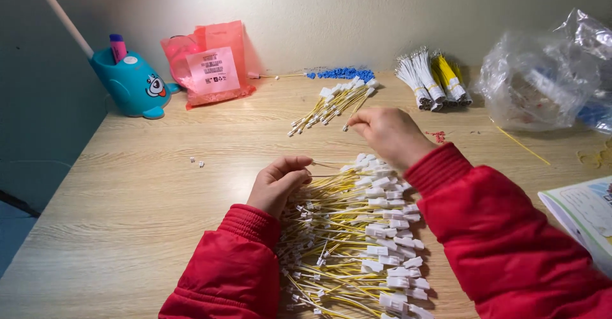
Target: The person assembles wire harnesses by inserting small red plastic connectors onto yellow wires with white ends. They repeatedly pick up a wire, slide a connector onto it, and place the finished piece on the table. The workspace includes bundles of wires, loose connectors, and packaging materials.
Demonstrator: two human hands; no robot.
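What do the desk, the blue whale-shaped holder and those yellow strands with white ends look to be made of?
Desk: pale wood or wood-look laminate, matt, with visible grain lines.
Whale-shaped holder: glossy moulded plastic, judging by its shine.
Yellow strands: probably thin insulated wires; their white ends look like small plastic connectors.

On my feed I see a teal whale-shaped pen holder (132, 83), a pink plastic bag (210, 64), blue beads (341, 73), a crumpled clear bag (542, 77) and a booklet (586, 214) on the wooden surface (127, 198).
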